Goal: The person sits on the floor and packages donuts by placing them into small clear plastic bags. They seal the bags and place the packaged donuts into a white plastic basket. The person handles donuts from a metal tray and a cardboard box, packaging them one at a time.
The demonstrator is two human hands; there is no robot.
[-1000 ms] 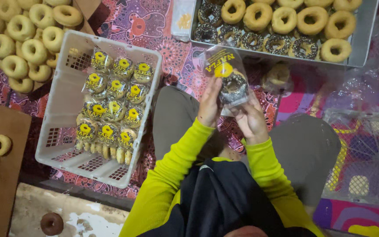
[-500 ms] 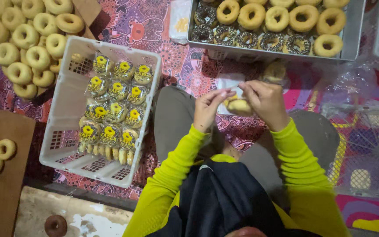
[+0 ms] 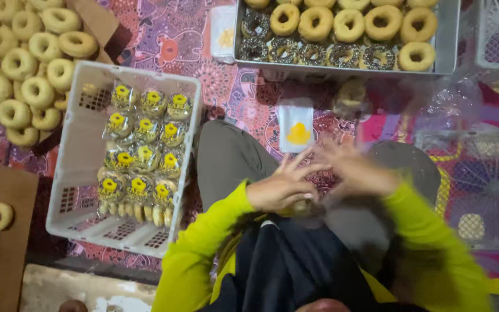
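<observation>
— Inspecting: our left hand and blurred right hand, fingers spread, meet over the lap.
— We note the small plastic bag just beyond the fingertips; whether pinched, we cannot tell.

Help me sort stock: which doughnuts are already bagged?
Those in the white crate: the bagged doughnuts wear clear wrappers with yellow labels; the others lie bare.

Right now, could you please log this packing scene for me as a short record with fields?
Left hand: fingers spread, at a small object, too blurred to name
Right hand: motion-blurred, meeting the left
Small bag: clear, yellow mark, just beyond the fingertips
White crate: rows of bagged doughnuts, on the person's left
Metal tray: plain and sprinkled doughnuts
Loose doughnuts: piled top left
</observation>
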